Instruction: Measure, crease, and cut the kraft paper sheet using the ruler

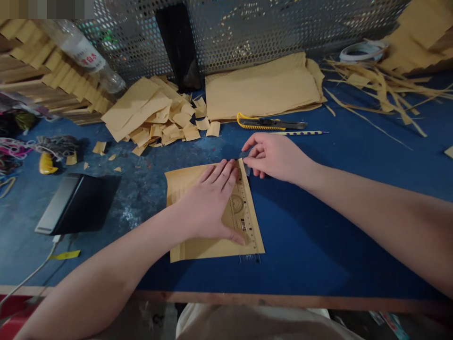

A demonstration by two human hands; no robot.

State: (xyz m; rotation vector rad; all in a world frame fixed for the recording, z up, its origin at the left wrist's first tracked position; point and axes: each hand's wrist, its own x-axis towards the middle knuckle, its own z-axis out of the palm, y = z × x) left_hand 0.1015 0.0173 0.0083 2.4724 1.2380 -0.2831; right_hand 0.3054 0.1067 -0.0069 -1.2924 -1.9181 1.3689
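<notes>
A brown paper sheet lies on the blue table in front of me. A clear plastic ruler rests along the sheet's right edge. My left hand lies flat on the sheet and ruler, fingers stretched out and pressing down. My right hand is at the ruler's far end, fingertips pinched on its tip. A yellow utility knife and a pencil lie just beyond my right hand.
A stack of brown paper sits behind the knife, cut scraps to its left, thin paper strips and a tape roll at right. A black device with a cable, a bottle and a mesh panel are around.
</notes>
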